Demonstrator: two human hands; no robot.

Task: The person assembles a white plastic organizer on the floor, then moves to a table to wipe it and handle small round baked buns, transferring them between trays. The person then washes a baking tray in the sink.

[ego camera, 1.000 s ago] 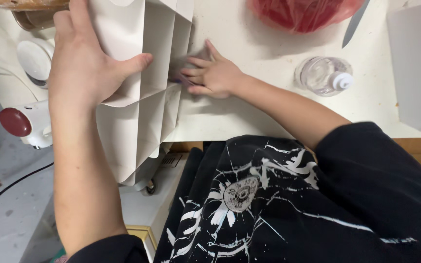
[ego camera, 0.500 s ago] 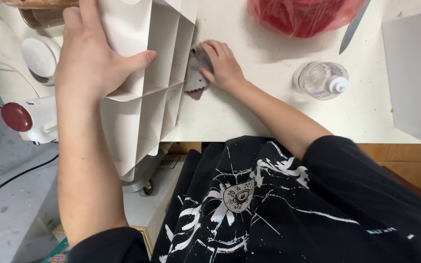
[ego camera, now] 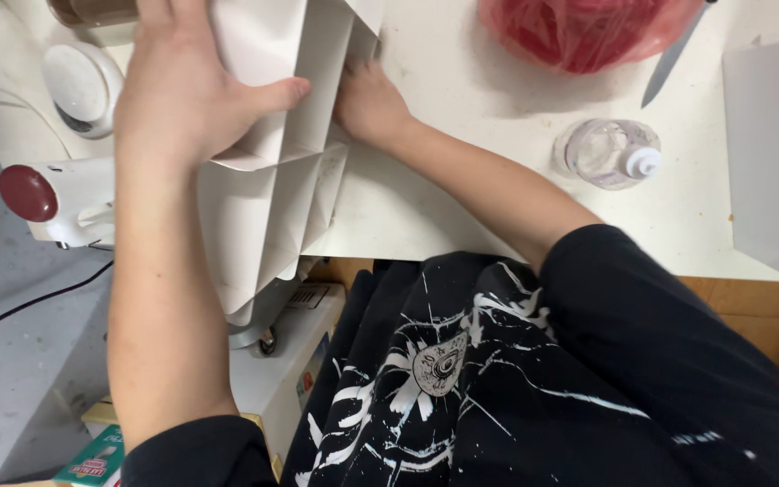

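The divider (ego camera: pixel 272 171), a white cardboard grid of folded cells, lies at the left edge of the white table (ego camera: pixel 462 198) and hangs partly over it, above a white machine (ego camera: pixel 56 117) with a dark red knob (ego camera: pixel 27 192). The left hand (ego camera: pixel 187 90) presses flat on the divider's top, fingers spread and pointing far, thumb stretched right along a fold. The right hand (ego camera: pixel 367 104) sits just right of the divider, at its edge on the table; its fingers are tucked against or under the cardboard, so I cannot tell whether they pinch anything. To handle this well, it seems best to keep the left palm broad and even so the cells do not buckle, and to let the right hand work along the edge without dragging the grid further off the table, since the overhanging part has little support. Farther right, well apart from both hands, lie a clear bottle (ego camera: pixel 608 151) on its side, a red bag (ego camera: pixel 588 32) at the far edge, and a knife (ego camera: pixel 672 59) beside it. A grey board (ego camera: pixel 773 153) lies at the right. A black cable (ego camera: pixel 29 307) runs across the floor at near left.
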